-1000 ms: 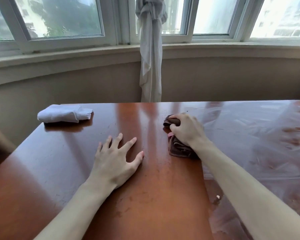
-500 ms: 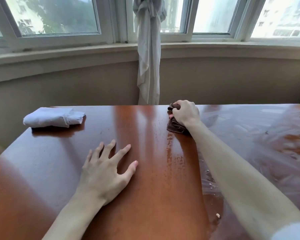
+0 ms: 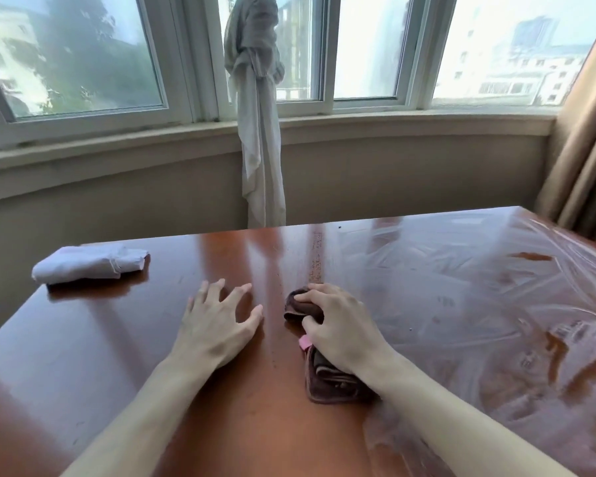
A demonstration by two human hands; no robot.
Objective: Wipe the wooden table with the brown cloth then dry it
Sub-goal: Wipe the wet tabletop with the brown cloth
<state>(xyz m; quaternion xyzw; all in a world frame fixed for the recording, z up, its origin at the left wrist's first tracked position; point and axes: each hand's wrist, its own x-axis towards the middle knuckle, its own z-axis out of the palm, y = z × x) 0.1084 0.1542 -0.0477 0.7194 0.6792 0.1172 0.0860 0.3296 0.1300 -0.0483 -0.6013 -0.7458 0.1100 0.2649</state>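
A curved bay of white-framed windows (image 3: 193,56) runs across the top from 10 to 2 o'clock, letting in pale daylight. Hazy trees show through the glass at 10 o'clock, pale buildings at 2 o'clock. Below them a beige sill (image 3: 393,123) tops a plain beige wall (image 3: 117,208). A knotted white curtain (image 3: 258,115) hangs at 12 o'clock, down past the sill. A tan drape (image 3: 585,142) falls at 3 o'clock.

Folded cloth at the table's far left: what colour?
White folded cloth, seen in the head view.
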